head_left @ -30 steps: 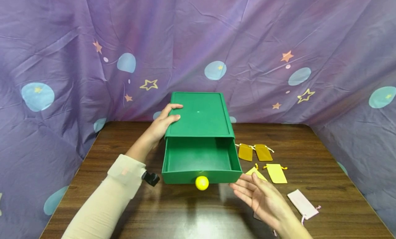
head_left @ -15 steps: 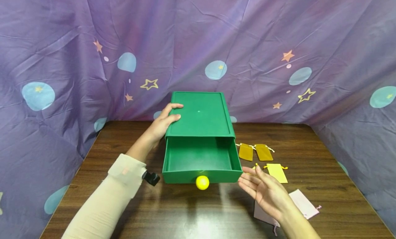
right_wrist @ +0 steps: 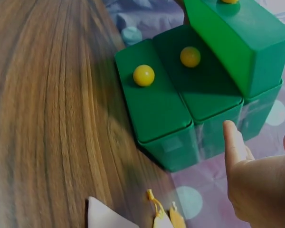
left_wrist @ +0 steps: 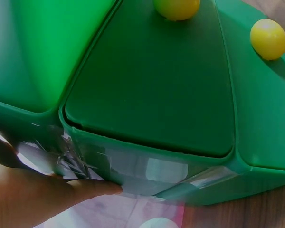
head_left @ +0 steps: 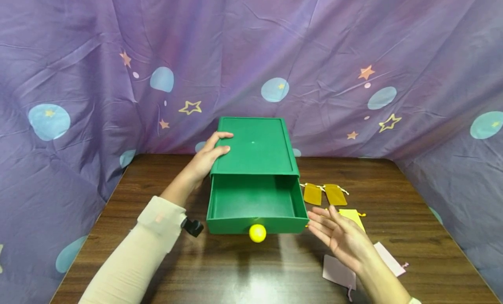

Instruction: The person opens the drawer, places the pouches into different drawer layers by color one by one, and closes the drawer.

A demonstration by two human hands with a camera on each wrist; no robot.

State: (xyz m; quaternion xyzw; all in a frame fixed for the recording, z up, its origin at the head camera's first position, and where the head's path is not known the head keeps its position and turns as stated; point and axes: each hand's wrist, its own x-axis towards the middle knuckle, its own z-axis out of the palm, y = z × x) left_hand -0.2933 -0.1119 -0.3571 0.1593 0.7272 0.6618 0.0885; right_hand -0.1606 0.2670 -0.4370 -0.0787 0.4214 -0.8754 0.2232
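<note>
The left hand (head_left: 205, 159) lies flat against the left side of the green drawer box (head_left: 253, 151), its straight fingers resting over the top edge at about 10 o'clock from the drawer; it presses the box and grips nothing. The left wrist view shows the same straight fingers (left_wrist: 92, 188) along the box's glossy side wall. The right hand (head_left: 342, 238) is open, palm up, fingers spread and empty, hovering just beside the front right corner of the pulled-out drawer (head_left: 255, 202), at about 4 o'clock from it.

Change: over the last second the right hand has drifted right and slightly away from the drawer front, so that it now covers most of the bright yellow pouch (head_left: 352, 215) and has uncovered a pink pouch (head_left: 339, 273) at 6 o'clock from it. The left hand, the box and the drawer have not moved. Judged from this, the drawer is open and empty, its yellow knob (head_left: 257, 233) is released, and the right hand is moving toward the pouches.

Other things: two mustard pouches (head_left: 324, 194) lie at 3 o'clock from the drawer, and a second pink pouch (head_left: 391, 260) lies at 4 o'clock from the right hand, all on the wooden table (head_left: 243, 273).

Writing: no brand, label or legible text appears; the purple backdrop (head_left: 118, 55) carries only stars and circles.
</note>
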